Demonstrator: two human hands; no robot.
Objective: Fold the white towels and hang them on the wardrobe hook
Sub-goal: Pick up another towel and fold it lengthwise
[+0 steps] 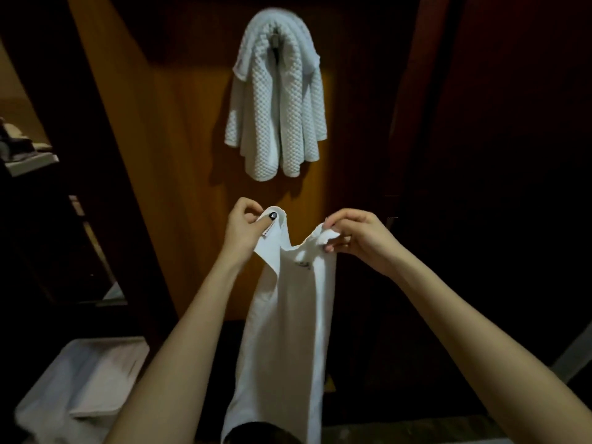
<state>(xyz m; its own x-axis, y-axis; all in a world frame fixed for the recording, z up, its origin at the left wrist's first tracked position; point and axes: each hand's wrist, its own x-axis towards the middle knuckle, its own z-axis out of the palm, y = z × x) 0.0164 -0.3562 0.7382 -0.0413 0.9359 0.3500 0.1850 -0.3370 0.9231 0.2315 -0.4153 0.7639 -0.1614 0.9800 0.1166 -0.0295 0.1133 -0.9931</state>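
Pinching the top edge of a white towel (288, 331), the left grip (243, 229) has one upper corner clamped between thumb and curled fingers, and the right grip (362, 238) has the other corner bunched in its fingertips. Both are grasping cloth and sit near each other, with the edge sagging between them. The towel hangs in a long narrow drape down the near centre, and its lower end runs off the bottom of the view. It looks thin, soft and light, with no stiffness, so it will flop and twist unless kept taut. Best hold is likely the corners, then the midline once doubled. Fold not yet made, judging by the loose hang. Far centre, a thicker waffle towel (277, 100) is already draped over the hook (275, 43) on the wooden wardrobe door (179, 123), well apart from the hands. Near left, pale folded cloth (96, 379) lies low, probably more towels, too dim to be sure. A shelf (32, 158) sits at far left.
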